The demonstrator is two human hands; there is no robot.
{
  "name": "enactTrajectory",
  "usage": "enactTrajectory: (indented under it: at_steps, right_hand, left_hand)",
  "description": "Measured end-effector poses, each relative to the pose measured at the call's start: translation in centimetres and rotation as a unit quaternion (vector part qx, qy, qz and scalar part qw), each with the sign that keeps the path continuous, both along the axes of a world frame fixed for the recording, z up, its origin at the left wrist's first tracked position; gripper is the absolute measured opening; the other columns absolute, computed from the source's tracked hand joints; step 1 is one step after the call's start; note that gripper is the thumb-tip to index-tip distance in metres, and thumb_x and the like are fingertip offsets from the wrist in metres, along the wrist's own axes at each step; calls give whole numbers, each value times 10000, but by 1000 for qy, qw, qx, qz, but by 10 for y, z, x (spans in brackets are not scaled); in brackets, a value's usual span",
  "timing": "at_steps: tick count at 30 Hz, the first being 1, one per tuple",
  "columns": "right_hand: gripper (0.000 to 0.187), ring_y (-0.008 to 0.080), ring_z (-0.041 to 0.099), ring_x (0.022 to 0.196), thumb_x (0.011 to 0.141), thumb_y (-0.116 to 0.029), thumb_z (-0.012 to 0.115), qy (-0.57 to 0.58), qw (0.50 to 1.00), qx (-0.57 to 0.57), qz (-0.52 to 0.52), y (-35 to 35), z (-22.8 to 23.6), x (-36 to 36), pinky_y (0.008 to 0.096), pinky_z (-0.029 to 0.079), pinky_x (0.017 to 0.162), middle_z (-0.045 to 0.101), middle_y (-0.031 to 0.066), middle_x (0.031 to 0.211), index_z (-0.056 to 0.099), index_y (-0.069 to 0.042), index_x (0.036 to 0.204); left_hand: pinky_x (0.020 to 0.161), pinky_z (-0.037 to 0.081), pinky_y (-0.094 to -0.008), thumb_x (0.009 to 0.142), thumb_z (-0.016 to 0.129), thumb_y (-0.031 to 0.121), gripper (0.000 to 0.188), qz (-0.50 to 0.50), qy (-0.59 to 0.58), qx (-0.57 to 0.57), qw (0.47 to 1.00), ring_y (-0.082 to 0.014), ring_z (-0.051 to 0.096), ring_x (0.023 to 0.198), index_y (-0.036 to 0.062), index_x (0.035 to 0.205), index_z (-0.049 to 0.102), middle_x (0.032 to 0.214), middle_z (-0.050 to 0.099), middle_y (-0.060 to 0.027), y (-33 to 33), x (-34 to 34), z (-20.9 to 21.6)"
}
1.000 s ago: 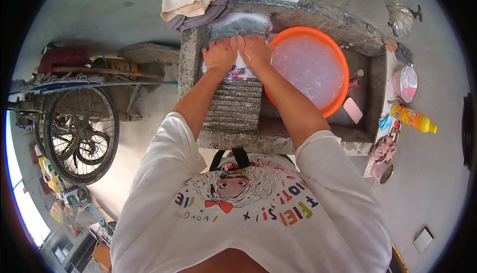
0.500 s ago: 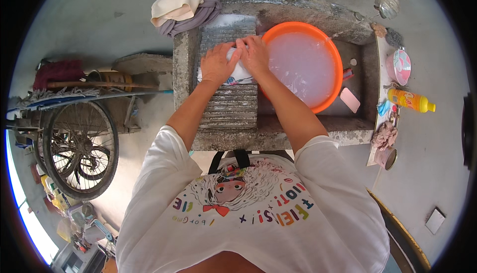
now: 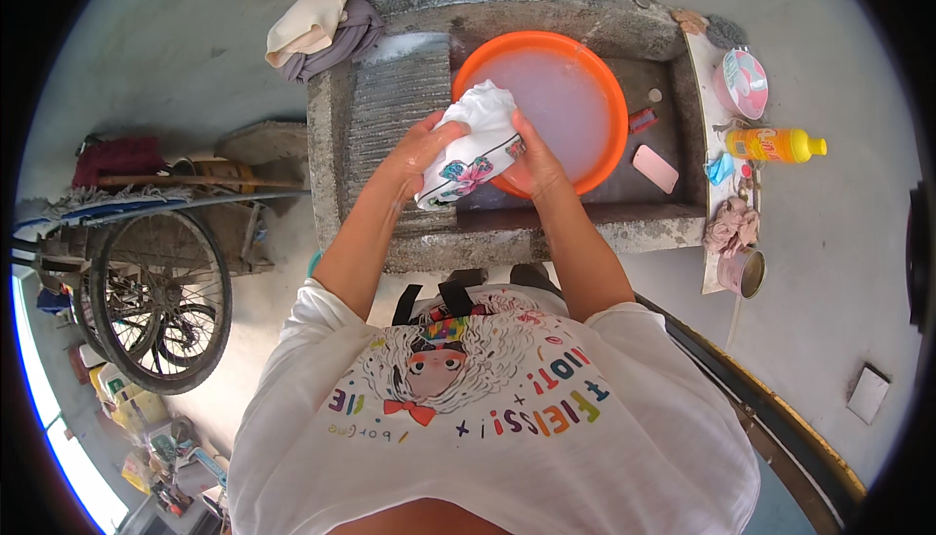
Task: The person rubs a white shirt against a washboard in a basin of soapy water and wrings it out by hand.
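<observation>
Between my two hands, above the inner edge of a ridged stone washboard (image 3: 375,135), is a wet-looking white cloth (image 3: 478,126) with a colourful flower pattern on its lower part. My left hand (image 3: 419,155) grips its left side, fingers bent over the fabric. On the right side my right hand (image 3: 536,155) pinches it, thumb toward the front. The cloth is bunched and tilted, and it overlaps the left rim of an orange basin (image 3: 622,126). Cloudy, whitish water (image 3: 565,96) fills much of the basin.
The stone sink (image 3: 487,248) holds a pink flat object (image 3: 655,169) and a small red item (image 3: 643,121) right of the basin. Folded cream cloth (image 3: 307,23) lies far left. A yellow bottle (image 3: 775,145) and pink bowl (image 3: 741,84) stand right. A bicycle wheel (image 3: 164,301) is at left.
Both hands have lifted the white cloth off the washboard and brought it nearer and to the right. Its flower pattern now shows. The whole view has shifted slightly.
</observation>
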State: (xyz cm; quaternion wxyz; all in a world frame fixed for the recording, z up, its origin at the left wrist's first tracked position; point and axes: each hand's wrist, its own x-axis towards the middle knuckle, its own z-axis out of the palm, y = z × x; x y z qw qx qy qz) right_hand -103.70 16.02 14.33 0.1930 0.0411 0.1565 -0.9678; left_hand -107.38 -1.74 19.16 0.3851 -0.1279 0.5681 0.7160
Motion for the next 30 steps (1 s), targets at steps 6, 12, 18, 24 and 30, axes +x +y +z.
enactTrajectory:
  at_steps: [6,12,18,24,30]
  right_hand:
    - [557,253,605,1097,831,-143,715,14,987,158,-24,33,42,-3,403,510,933,583,146,1209,449,-28,1307]
    - [339,122,602,896,738,-108,819,194,873,447,-12,44,85,4,295,511,768,621,29,917,560,-75,954]
    - [407,112,559,805,657,-170,860,324,852,411,-5,17,133,13,277,466,714,600,28,867,568,-52,915]
    - [296,130,615,849,754,-79,790,157,932,320,-58,47,153,6,288,497,724,629,49,908,566,-53,945]
    - [282,183,664,896,858,-145,688,-22,970,240,-26,90,123,-11,324,535,758,665,64,990,605,-10,1092]
  left_hand:
    - [815,580,-462,894,605,511,703,35,-20,185,982,-272,664,1007,35,1377,423,1202,614,-155,32,36,-31]
    - [992,352,-695,864,327,787,856,33,-190,229,954,-377,478,1285,196,1483,306,1431,462,-129,42,70,-5]
    - [962,500,-470,978,439,469,471,194,-44,497,845,-285,592,1120,140,1314,474,1270,556,-113,87,66,10]
    - [982,495,-452,926,574,357,446,326,-16,467,822,-296,622,1088,63,1259,538,1223,609,-171,88,47,39]
    - [710,530,-376,796,656,93,140,317,310,68,894,-221,633,807,55,885,555,862,602,-86,109,33,89]
